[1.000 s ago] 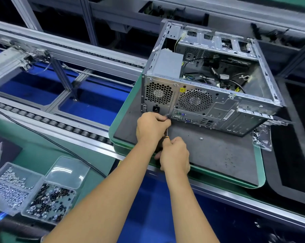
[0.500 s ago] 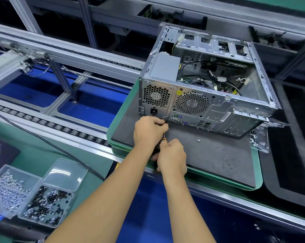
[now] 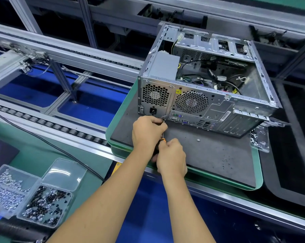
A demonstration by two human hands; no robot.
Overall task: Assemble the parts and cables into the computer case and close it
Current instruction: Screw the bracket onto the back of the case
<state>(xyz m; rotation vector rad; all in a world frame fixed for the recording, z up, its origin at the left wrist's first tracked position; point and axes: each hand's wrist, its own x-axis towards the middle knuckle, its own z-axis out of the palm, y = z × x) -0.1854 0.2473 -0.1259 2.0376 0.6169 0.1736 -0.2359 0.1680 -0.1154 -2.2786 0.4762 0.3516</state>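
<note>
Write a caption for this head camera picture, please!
Both hands, left hand and right hand, drive a screwdriver into the open computer case.

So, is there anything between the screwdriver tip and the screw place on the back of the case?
Nothing visible. The left hand guides the screwdriver shaft right at the rear panel of the computer case, below the power socket. The right hand grips the handle. The tip itself is hidden by fingers.
</note>
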